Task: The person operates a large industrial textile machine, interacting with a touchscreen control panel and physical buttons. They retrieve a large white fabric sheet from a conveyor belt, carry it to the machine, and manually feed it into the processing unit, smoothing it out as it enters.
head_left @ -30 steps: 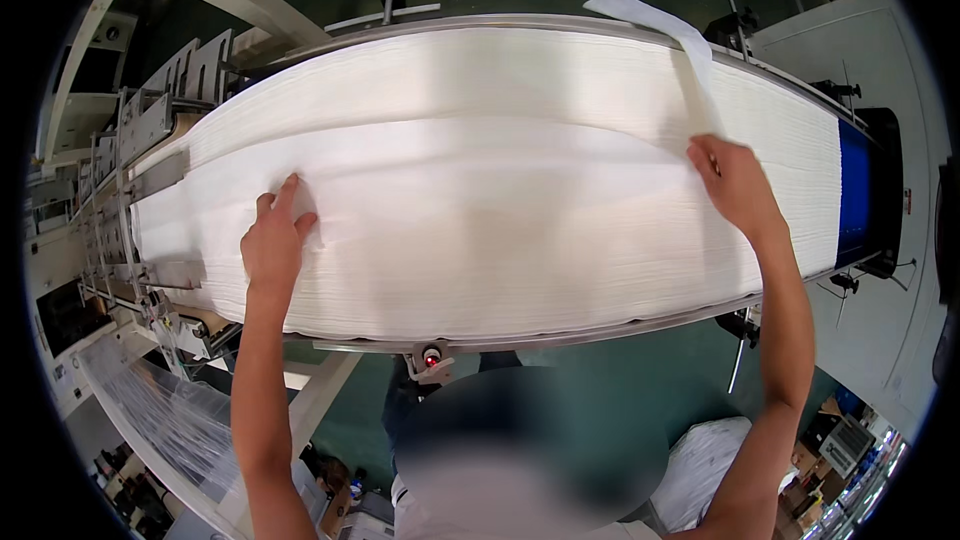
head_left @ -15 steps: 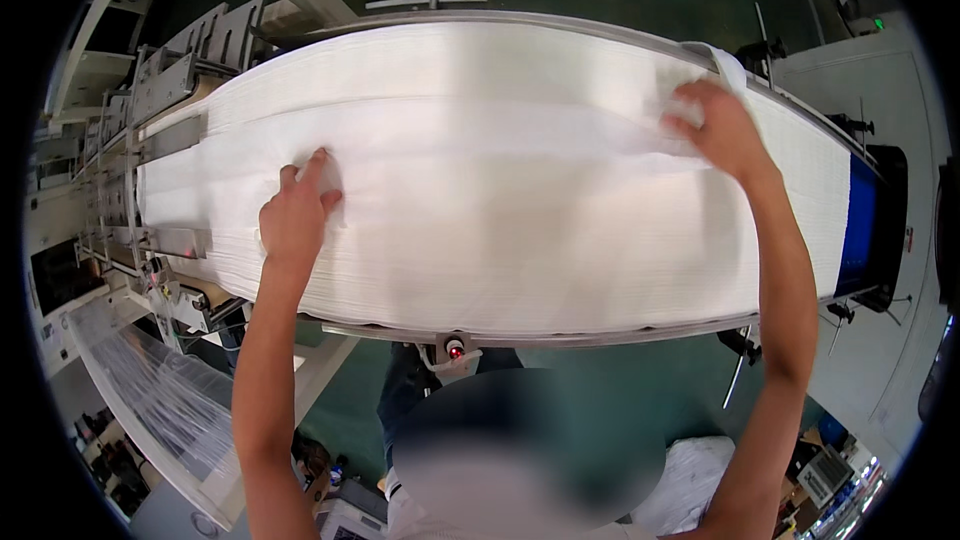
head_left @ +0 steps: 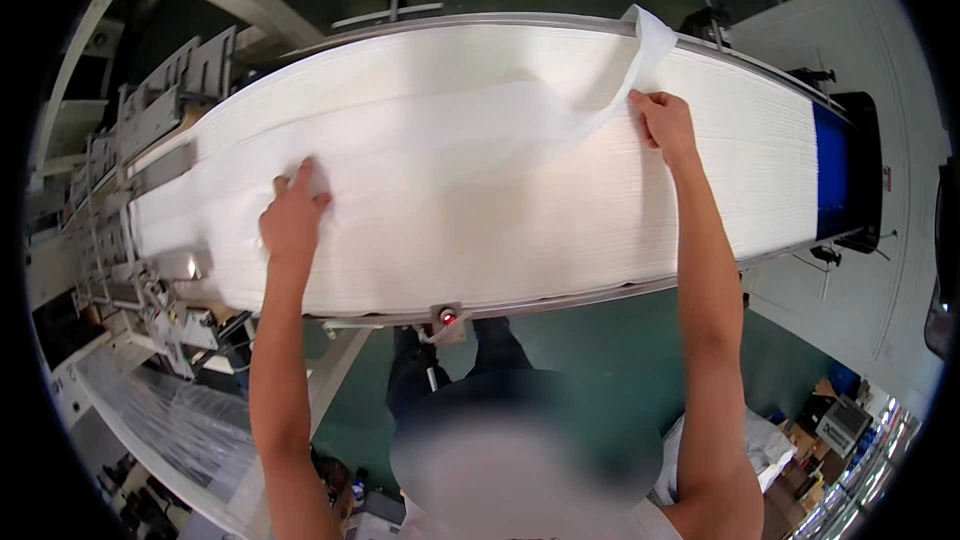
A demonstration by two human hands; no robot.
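A long row of thin white sheets (head_left: pixel 480 230), packed edge to edge, fills the conveyor in front of me. Along its top lies a loose, see-through white strip (head_left: pixel 650 45), its right end lifted and hanging over the far rail. My right hand (head_left: pixel 665 125) pinches the near edge of this raised end between thumb and forefinger. To the left, my left hand (head_left: pixel 292 215) rests on the strip and the sheets, fingers apart, pressing down lightly. What lies beneath its palm is hidden.
Metal rails (head_left: pixel 490 18) border the row. Machine plates and guides (head_left: pixel 150 120) stand at the left end, and a blue belt (head_left: pixel 830 175) shows at the right. A small box with a red light (head_left: pixel 447 317) sits on the near rail. Clear plastic film (head_left: pixel 185 420) hangs lower left.
My right hand has moved left in the view, and the strip's right end now stands raised in a curl. My left hand stays nearly in place. The whole view has shifted slightly.
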